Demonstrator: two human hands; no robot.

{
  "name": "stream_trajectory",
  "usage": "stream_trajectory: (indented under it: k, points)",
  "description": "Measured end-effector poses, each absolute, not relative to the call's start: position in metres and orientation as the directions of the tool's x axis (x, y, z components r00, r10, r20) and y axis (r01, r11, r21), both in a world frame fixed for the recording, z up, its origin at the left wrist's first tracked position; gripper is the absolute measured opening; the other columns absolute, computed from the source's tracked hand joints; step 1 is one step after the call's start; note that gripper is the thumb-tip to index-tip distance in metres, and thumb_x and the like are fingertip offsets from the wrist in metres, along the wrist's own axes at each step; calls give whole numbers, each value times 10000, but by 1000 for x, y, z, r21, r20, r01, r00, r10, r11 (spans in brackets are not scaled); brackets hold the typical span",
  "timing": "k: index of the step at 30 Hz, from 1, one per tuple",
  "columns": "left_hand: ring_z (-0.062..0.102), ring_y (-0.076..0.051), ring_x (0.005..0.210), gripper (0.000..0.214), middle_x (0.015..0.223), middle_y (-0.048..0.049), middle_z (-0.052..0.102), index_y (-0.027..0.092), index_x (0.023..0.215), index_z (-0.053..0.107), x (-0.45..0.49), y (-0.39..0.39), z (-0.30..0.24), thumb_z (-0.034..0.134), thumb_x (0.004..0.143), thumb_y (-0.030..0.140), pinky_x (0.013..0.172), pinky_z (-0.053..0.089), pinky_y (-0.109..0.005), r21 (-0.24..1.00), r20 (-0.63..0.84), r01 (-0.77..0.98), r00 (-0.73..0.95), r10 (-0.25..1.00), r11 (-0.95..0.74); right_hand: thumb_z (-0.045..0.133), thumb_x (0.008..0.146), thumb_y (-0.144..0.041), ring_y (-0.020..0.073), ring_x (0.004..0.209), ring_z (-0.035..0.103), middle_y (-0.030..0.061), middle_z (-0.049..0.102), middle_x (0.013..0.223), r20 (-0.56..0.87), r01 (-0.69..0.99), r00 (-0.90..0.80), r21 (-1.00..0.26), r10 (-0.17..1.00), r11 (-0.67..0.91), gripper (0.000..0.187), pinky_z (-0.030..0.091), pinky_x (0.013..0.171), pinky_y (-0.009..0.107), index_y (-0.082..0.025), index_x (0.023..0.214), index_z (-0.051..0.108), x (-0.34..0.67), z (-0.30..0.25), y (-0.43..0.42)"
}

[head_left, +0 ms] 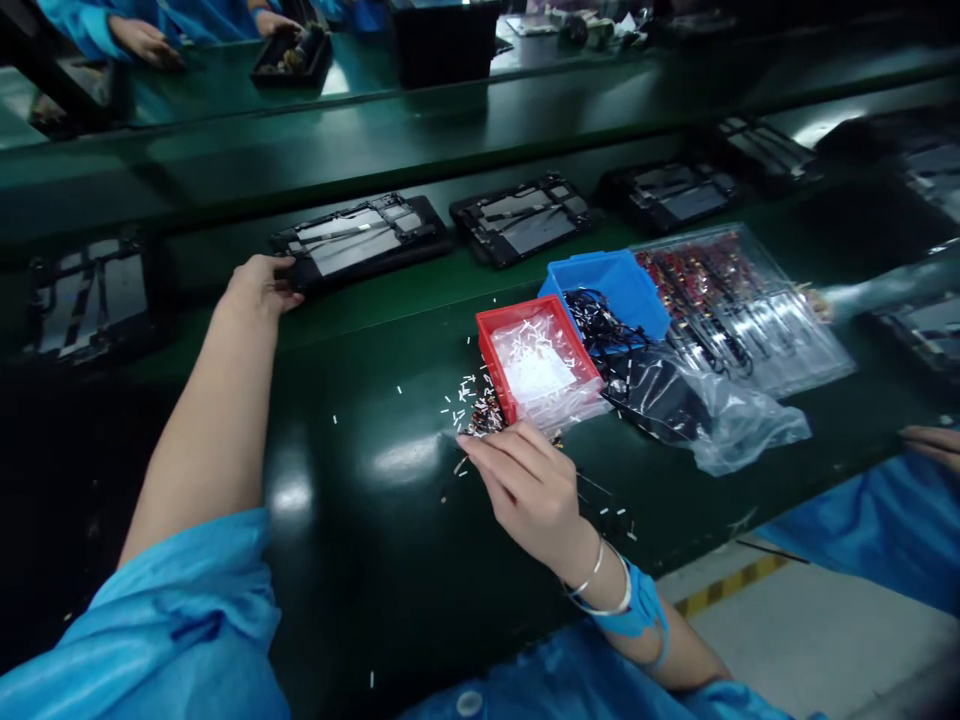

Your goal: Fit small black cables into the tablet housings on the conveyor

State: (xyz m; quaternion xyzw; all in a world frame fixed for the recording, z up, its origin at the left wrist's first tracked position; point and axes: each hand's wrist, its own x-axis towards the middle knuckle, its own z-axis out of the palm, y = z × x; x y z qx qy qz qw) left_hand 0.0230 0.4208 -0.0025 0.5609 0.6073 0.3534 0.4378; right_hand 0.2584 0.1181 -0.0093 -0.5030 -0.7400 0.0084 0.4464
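Note:
My left hand (262,282) reaches forward to an opened tablet (360,238) with a grey battery and black cables showing, resting on a dark pad. Its thumb and fingers are closed on the tablet's near left corner. My right hand (529,485) is low over the green table, fingertips pinched together beside a small pile of tiny mixed parts (486,412). Whatever those fingertips hold is too small to make out. Just beyond it stands a red bin (495,352) with a plastic bag of short white pieces (534,345). Loose white pieces lie scattered around the pile.
A blue bin (637,300) holds black cables. Right of it are a clear tray (817,355) of wired red parts and a crumpled plastic bag (739,415). More opened tablets (532,215) line the back. A neighbour's sleeve (877,525) enters at right; co-worker hands (146,42) show far left.

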Motion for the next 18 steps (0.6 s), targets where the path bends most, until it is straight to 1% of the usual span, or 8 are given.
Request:
stream_trajectory:
  k: [3,6,8,10,11,14,16,18]
  points:
    - [602,-197,980,355,1152,-91,583,150,1192,546,50,415,-2,574,902,353,834,536,-396,913,-357,198,-34,934,356,550,843,-15,150,702,576,62,705,776,651,734,-93,-466,753,494,224,497,598,292,-113,997,678,260,-10,118]
    - [617,-176,914,311,1089,-83,605,131,1143,567,81,402,-2,568,908,336,779,550,-359,888,-459,30,-9,888,459,539,848,-19,150,704,564,59,700,770,643,741,-85,-469,761,480,224,494,597,286,-120,981,688,262,-9,118]
    - [624,-152,840,234,1006,-66,622,118,1084,578,100,394,-1,556,917,281,717,555,-313,883,-465,-71,-14,885,463,532,847,-17,151,703,556,61,696,768,644,740,-83,-472,761,480,228,496,605,286,-119,970,695,262,-9,119]
    - [620,-122,747,116,873,-44,619,100,994,576,115,387,0,516,919,164,650,545,-252,883,-456,-150,-53,888,444,525,849,-22,150,705,558,59,692,765,647,735,-80,-476,759,483,236,499,616,284,-127,964,702,262,-10,119]
    - [614,-112,702,90,800,-37,606,93,938,569,121,384,1,485,908,98,617,534,-221,883,-453,-180,-76,888,434,519,853,-26,150,707,562,57,691,762,648,735,-79,-476,758,483,242,500,622,284,-135,963,705,262,-10,119]
    - [597,-98,595,168,642,-25,552,108,795,529,127,370,7,434,826,-27,538,494,-159,888,-432,-239,-138,891,393,499,868,-39,150,712,573,50,690,753,655,744,-78,-463,751,481,256,501,625,282,-154,951,712,262,-13,120]
    - [587,-98,551,180,610,-7,540,136,770,509,119,348,12,468,765,-40,503,481,-150,905,-390,-261,-186,902,337,499,873,-48,151,705,575,51,691,744,667,747,-72,-457,741,483,245,501,620,281,-148,936,714,263,-13,120]
    - [581,-101,532,212,615,19,547,166,787,503,99,310,19,520,708,-30,479,483,-155,928,-331,-261,-242,912,267,506,876,-60,150,697,577,50,691,733,678,741,-55,-465,733,485,235,502,619,281,-150,928,717,264,-12,121]
